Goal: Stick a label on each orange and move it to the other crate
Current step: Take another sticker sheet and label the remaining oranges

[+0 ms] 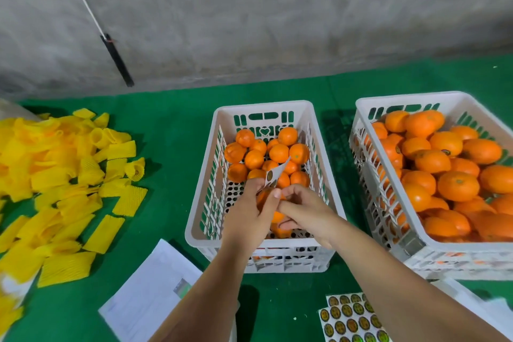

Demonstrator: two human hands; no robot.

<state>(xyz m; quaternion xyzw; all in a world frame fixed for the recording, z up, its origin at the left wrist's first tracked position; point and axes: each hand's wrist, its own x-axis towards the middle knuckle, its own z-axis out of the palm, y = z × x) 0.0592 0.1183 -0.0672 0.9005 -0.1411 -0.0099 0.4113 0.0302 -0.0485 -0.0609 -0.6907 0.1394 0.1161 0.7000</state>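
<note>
Orange peel, waxy and faintly dimpled: firm fruit, moderate weight, round, so prone to roll and slip if pinched at one spot only. Best cupped from below w/ palm and curled fingers, top left bare for the sticker.

Held orange [263, 201] mostly hidden between both hands, over the near half of the centre crate [319, 189]. Left hand [251, 214] wrapped round it, thumb up, also pinching a small label strip [273, 175] that pokes toward 1 o'clock above the knuckles. Right hand [302, 209] curled, fingertips pressed in against the left thumb and fruit, apparently peeling or pressing a label; exact contact not visible.

Strip itself: thin backing paper, floppy, light, bends at a touch; stickers small and tacky, likely to fold onto themselves, so edge-lift w/ a nail seems wise.

Centre crate approx. half full, loose oranges [266, 155] bunched at its 12 o'clock end. Right crate [361, 119] at 3 o'clock, heaped high. Which crate feeds which: can't tell for sure.

Sticker sheets [351, 319] at 5 o'clock on the green table [172, 125]. White papers [150, 294] at 7 o'clock. Yellow foam sleeves [63, 183] piled at 9 o'clock.
</note>
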